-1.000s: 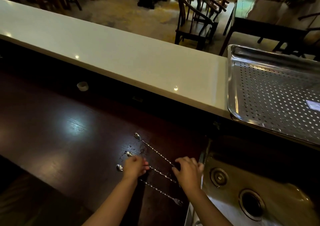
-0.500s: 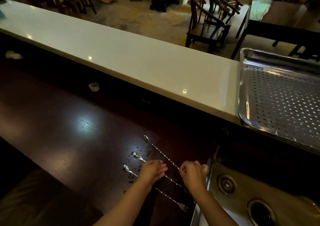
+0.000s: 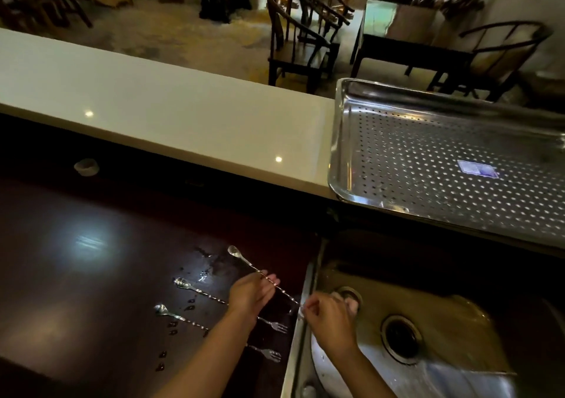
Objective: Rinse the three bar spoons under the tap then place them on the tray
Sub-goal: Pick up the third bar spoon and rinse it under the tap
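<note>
Three bar spoons with twisted stems and fork ends are on the dark wet counter. The far spoon (image 3: 244, 260) is raised off the counter: my left hand (image 3: 250, 295) holds its stem from below and my right hand (image 3: 328, 321) pinches its fork end by the sink rim. The middle spoon (image 3: 195, 289) and the near spoon (image 3: 174, 315) lie flat, partly hidden by my left forearm. The perforated steel tray (image 3: 339, 141) sits on the white bar top at upper right. No tap is in view.
A steel sink (image 3: 464, 318) with two drain holes lies at lower right. The white bar top (image 3: 171, 113) runs along the back. A small white cup (image 3: 86, 166) stands at the counter's rear left. Water drops dot the counter. Chairs and tables stand beyond.
Both hands were resting on the spoons lying on the counter. Now the far spoon is held between them and lifted, and my right hand has shifted towards the sink.
</note>
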A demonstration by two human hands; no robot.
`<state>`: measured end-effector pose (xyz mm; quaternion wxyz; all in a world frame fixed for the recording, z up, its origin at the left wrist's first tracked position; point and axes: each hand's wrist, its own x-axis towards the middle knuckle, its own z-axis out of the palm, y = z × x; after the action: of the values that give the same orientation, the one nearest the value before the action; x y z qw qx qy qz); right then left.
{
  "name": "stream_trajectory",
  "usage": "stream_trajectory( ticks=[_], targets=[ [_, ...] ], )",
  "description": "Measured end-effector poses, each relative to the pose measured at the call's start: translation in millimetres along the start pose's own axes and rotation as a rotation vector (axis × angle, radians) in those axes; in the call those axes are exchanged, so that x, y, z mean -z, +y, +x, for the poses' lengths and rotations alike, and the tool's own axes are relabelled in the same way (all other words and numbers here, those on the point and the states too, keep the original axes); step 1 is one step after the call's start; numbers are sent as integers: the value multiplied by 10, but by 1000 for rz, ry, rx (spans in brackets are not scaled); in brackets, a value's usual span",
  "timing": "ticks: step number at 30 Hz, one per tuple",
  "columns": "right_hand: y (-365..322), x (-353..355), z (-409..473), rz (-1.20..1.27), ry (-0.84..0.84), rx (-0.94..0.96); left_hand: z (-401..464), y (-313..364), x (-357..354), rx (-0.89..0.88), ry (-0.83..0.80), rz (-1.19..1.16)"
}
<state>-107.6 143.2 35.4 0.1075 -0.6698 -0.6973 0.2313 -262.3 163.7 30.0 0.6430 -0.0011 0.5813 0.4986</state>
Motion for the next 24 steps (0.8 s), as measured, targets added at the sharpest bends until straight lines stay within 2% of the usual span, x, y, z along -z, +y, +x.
stream_trajectory(
  ticks=[3, 6, 10, 14, 19, 24],
  targets=[
    [238, 213, -109, 115, 2, -43, -88, -14, -165, -67, -14, -27],
    [540, 460, -220, 351, -23, -117, -209, -109, -392, -112, -69, -42],
    [965, 807, -371, 594, -5, -205, -355, -381, -721, -98, -151, -60],
    [1422, 1147, -524, 706, 71, -243, -514, -682, -1050, -91, -199, -87],
    [2072, 1492, -760, 920, 196, -383, -735, -1076, -1469, -70, -233, -63],
    [2576, 1616, -947, 1366, 389, -540, -965, -1589, -1797, -18, -304, -21]
  ],
)
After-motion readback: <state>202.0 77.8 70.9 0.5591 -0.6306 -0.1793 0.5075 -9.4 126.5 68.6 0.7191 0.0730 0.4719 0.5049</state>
